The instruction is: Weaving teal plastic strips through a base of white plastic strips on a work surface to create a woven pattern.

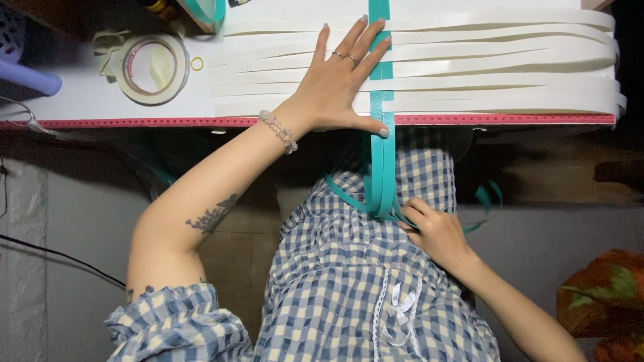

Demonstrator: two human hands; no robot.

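The left hand (339,84) lies flat, fingers spread, near the tabletop's (87,100) front edge, pinning the white strips (483,67) around the woven teal strip (380,100), whose tail hangs over that edge to the right hand (433,231), closed around it; no containers are identifiable.

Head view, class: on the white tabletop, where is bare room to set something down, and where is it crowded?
Bare tabletop lies below the tape roll, bordered by the red measuring tape along the edge and the white strips. The right side is crowded: strips cover it, the teal strap crosses them, and the left hand presses there.
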